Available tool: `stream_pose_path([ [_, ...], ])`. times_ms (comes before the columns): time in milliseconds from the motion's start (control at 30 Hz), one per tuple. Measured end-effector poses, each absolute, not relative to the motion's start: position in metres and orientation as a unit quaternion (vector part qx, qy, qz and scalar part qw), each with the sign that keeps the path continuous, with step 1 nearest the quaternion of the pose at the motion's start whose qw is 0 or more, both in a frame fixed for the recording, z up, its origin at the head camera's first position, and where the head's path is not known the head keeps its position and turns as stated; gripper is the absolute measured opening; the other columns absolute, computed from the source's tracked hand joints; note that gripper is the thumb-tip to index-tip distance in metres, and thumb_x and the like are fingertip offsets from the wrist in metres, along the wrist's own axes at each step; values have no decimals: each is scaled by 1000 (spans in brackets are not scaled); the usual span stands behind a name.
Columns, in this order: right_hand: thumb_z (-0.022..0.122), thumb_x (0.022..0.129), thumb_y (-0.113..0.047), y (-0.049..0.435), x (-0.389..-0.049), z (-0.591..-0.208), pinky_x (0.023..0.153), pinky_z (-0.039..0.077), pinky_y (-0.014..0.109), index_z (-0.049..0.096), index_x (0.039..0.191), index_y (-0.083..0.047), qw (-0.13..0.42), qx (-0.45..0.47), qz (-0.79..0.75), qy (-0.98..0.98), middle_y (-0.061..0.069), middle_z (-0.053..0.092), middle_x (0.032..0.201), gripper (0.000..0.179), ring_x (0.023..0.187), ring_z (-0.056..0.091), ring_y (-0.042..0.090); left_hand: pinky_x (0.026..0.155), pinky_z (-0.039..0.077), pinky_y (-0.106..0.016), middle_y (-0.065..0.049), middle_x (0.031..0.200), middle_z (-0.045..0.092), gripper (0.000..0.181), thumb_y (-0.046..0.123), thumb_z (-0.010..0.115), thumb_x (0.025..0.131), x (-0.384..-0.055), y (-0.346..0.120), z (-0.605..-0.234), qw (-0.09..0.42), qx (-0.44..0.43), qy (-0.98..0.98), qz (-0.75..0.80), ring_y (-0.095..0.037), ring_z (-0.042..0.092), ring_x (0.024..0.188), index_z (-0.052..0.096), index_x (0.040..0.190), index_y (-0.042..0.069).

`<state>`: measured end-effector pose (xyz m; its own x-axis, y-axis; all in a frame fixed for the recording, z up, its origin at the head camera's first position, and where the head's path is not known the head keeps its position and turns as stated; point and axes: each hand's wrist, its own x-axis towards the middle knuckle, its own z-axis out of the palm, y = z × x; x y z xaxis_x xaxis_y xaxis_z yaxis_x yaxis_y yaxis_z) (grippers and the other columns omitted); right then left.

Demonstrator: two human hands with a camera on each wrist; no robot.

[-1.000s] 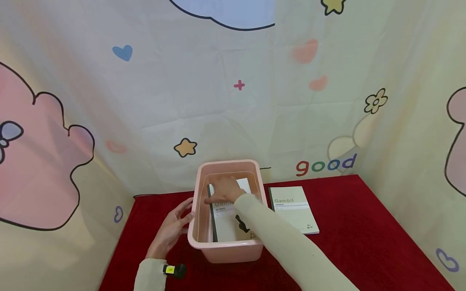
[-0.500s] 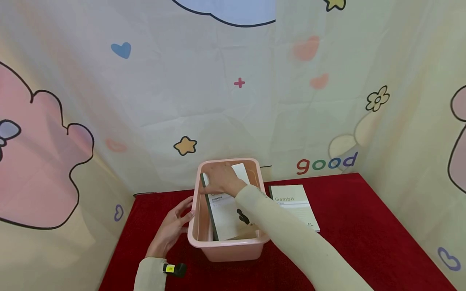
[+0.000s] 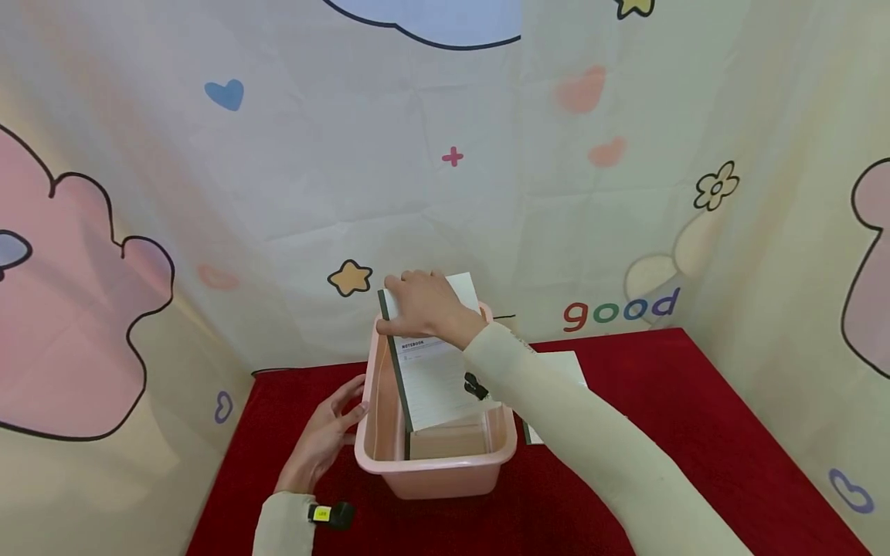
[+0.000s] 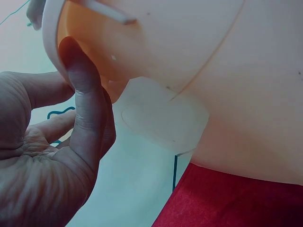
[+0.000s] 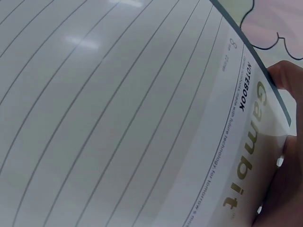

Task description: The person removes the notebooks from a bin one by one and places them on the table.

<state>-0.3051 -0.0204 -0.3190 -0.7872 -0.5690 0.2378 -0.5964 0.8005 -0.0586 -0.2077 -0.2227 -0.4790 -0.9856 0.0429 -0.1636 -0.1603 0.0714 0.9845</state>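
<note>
My right hand (image 3: 427, 309) grips the top end of a white Gambit notebook (image 3: 438, 390) with a dark spine, raised at a tilt and partly above the pink plastic bin (image 3: 445, 483). In the right wrist view the lined cover of the notebook (image 5: 118, 118) fills most of the picture, with fingers of the right hand (image 5: 289, 175) at its edge. My left hand (image 3: 323, 432) holds the left rim of the bin. Up close in the left wrist view, the left hand (image 4: 52, 151) has the rim between thumb and fingers. Beneath the raised notebook, another notebook (image 3: 448, 443) lies in the bin.
Right of the bin, a further notebook (image 3: 566, 367) lies on the red cloth (image 3: 667, 417), partly covered by the right sleeve (image 3: 577, 425). A patterned curtain (image 3: 292, 170) hangs behind and at both sides.
My right hand has lifted the notebook from inside the bin, its top end now above the far rim. The notebook beneath has come into view. My left hand stays at the rim.
</note>
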Motion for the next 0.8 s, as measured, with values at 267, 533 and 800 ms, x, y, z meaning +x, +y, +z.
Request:
stream_pose_path([
  [267,59,81,-59,4,-300,-290,75,39,35,55,114,-18,131,301,77,-941,-2,60,93,53,85,53,18,82,59,-47,-10,149,42,58,11,62,96,-207,-225,-480,77,-32,717,692,-39,57,120,41,148,23],
  [533,59,79,-53,50,-299,-283,75,37,37,56,108,-16,169,281,73,-942,-1,55,86,47,82,51,19,81,60,-45,-10,149,42,57,12,61,97,-206,-227,-481,79,-23,714,696,-39,58,119,40,148,23],
  [800,62,79,-51,101,-297,-289,71,33,37,56,103,-13,193,262,47,-944,1,52,81,45,79,50,21,82,60,-46,-9,150,41,57,15,63,96,-207,-226,-484,76,-17,715,695,-39,57,120,41,148,25],
])
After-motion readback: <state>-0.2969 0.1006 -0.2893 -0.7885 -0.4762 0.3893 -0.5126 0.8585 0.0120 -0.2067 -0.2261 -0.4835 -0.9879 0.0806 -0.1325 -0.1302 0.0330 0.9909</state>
